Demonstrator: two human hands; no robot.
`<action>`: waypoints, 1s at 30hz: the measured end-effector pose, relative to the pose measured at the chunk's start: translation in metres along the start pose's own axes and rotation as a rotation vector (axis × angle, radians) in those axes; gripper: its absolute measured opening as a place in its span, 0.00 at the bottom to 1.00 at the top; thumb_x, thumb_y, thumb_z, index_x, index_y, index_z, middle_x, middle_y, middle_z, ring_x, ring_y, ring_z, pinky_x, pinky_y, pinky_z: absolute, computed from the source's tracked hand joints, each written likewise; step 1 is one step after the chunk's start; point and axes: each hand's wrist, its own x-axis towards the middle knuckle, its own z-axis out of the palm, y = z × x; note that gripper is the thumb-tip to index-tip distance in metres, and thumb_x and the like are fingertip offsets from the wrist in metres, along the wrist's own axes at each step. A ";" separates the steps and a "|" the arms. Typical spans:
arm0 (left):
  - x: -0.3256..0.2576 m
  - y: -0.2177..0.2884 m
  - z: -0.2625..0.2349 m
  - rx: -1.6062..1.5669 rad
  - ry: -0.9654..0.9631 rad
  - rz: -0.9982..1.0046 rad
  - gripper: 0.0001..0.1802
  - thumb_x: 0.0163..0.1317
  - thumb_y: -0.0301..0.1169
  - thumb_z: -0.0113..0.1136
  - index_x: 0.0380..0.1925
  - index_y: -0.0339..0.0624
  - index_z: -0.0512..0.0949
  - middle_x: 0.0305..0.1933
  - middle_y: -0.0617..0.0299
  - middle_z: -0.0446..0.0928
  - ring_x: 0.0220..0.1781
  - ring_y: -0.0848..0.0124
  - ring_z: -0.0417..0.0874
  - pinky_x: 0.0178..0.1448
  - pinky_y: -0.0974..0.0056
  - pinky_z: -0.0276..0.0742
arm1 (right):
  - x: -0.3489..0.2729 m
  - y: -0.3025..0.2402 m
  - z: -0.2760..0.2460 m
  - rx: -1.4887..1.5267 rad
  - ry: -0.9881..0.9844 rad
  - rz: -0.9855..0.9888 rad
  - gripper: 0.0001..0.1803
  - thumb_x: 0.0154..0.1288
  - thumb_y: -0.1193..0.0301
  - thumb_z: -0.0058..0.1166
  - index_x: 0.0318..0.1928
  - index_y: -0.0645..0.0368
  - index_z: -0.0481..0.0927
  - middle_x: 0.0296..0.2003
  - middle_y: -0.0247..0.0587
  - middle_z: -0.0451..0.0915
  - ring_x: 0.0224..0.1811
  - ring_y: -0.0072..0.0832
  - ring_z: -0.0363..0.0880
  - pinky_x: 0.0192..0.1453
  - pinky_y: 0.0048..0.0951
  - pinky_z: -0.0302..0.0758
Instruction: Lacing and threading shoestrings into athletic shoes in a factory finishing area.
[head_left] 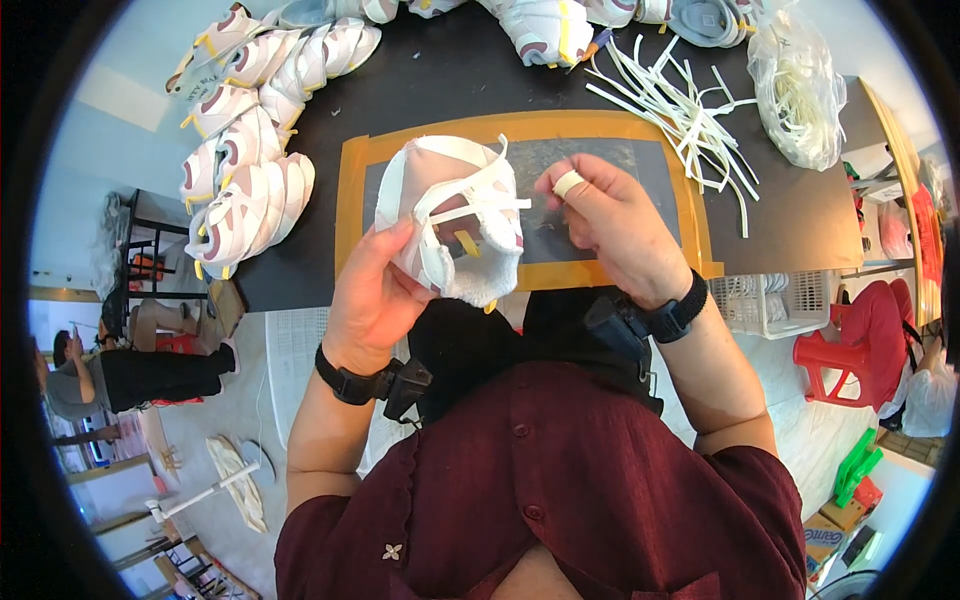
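My left hand (375, 290) grips a white and pale pink shoe upper (415, 185) by its lower left side, thumb on the outside. The upper is tilted over the front of the taped panel, its fleecy white collar toward me. A flat white lace (478, 197) crosses the opening and looks tied, with loose ends sticking out. Apart from the shoe, to its right, my right hand (620, 215) is closed, fingertips pinched together. Pale tape wraps one of its digits. Whether anything thin is between the fingertips, I cannot make out.
A dark table (400, 85) carries a panel edged with tan tape (525, 122). Nested shoe uppers (250, 215) line the left and far sides. Loose white laces (690, 120) lie at right, beside a clear bag of laces (797, 95). Below the table's right edge stands a white basket (790, 318).
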 end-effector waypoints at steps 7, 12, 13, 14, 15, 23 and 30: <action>-0.006 0.011 0.006 0.325 0.151 0.017 0.20 0.65 0.34 0.60 0.55 0.40 0.74 0.40 0.64 0.81 0.34 0.78 0.82 0.31 0.72 0.75 | 0.009 -0.034 0.000 -0.753 0.088 -0.676 0.16 0.70 0.63 0.57 0.49 0.64 0.81 0.42 0.35 0.82 0.43 0.22 0.79 0.51 0.28 0.75; -0.008 0.032 0.015 0.480 0.054 -0.167 0.18 0.64 0.33 0.62 0.51 0.38 0.76 0.35 0.65 0.81 0.26 0.82 0.76 0.23 0.76 0.62 | 0.019 -0.045 0.001 -0.387 -0.448 -0.132 0.16 0.71 0.62 0.58 0.49 0.61 0.80 0.38 0.26 0.78 0.39 0.13 0.74 0.43 0.18 0.72; -0.008 0.034 0.015 0.497 0.045 -0.186 0.20 0.64 0.35 0.62 0.52 0.36 0.75 0.36 0.63 0.82 0.26 0.80 0.77 0.23 0.75 0.63 | 0.019 -0.043 0.003 -0.391 -0.454 -0.134 0.16 0.71 0.62 0.58 0.49 0.61 0.80 0.38 0.26 0.78 0.39 0.13 0.74 0.43 0.18 0.72; -0.008 0.038 0.014 0.497 0.047 -0.179 0.20 0.64 0.35 0.62 0.52 0.36 0.75 0.36 0.63 0.82 0.26 0.80 0.77 0.23 0.75 0.63 | 0.020 -0.038 0.003 -0.241 -0.476 -0.069 0.14 0.71 0.63 0.58 0.48 0.60 0.79 0.37 0.25 0.78 0.38 0.12 0.73 0.40 0.16 0.70; -0.009 0.042 0.012 0.436 -0.062 -0.207 0.28 0.63 0.40 0.63 0.58 0.34 0.71 0.43 0.55 0.81 0.32 0.74 0.80 0.27 0.72 0.68 | 0.021 -0.035 0.003 -0.091 -0.494 -0.005 0.12 0.71 0.64 0.57 0.46 0.59 0.78 0.36 0.24 0.77 0.37 0.11 0.72 0.38 0.15 0.69; -0.007 -0.005 0.006 0.081 -0.286 0.316 0.58 0.53 0.59 0.69 0.73 0.37 0.52 0.73 0.47 0.60 0.75 0.51 0.60 0.71 0.48 0.65 | 0.016 -0.007 0.049 0.742 -0.338 0.035 0.16 0.74 0.65 0.51 0.57 0.58 0.72 0.49 0.39 0.80 0.51 0.29 0.82 0.56 0.38 0.80; 0.013 -0.040 0.044 0.647 -0.064 0.837 0.40 0.57 0.36 0.71 0.67 0.38 0.63 0.71 0.54 0.63 0.73 0.64 0.63 0.75 0.54 0.57 | 0.018 -0.002 0.074 0.709 -0.055 -0.102 0.08 0.77 0.69 0.45 0.52 0.54 0.70 0.41 0.31 0.78 0.35 0.18 0.76 0.38 0.24 0.74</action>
